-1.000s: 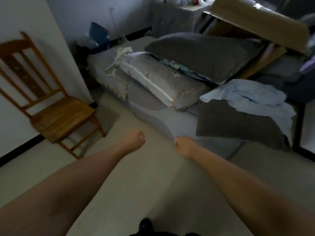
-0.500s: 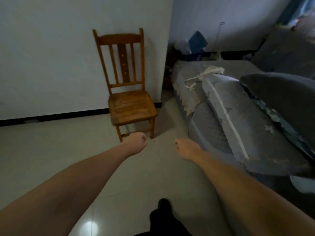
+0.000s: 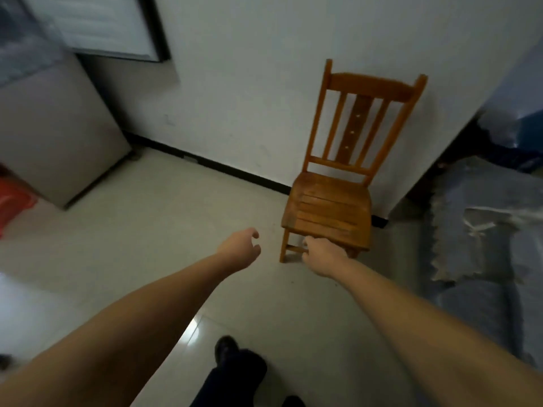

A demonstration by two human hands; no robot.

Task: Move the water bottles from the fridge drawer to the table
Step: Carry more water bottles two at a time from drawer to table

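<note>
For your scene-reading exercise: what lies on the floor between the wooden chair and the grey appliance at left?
Head view: bare pale tiled floor separates the wooden chair and the grey appliance; nothing stands there.

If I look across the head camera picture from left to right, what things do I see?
Red bag → grey cabinet → left hand → right hand → wooden chair → grey bedding.
</note>
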